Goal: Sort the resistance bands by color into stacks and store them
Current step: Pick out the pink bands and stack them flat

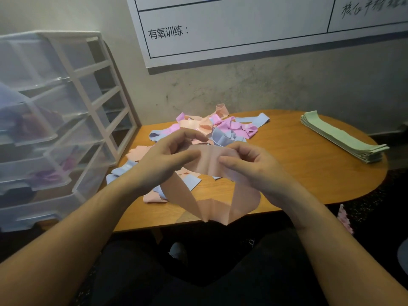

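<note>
Both hands – left (167, 160), right (249, 166) – pinch a peach band (209, 164) in curled fingers, probably flattening it; next – start a peach stack beside the green stack (340, 138)

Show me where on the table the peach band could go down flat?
Bare wood lies between the mixed pile and the green stack, and along the table edge beyond the right hand. The left side, by the drawer unit, is crowded with loose bands.

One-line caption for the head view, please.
Both hands, left and right, pinch a peach resistance band above the mixed pile; green stack waits.
</note>
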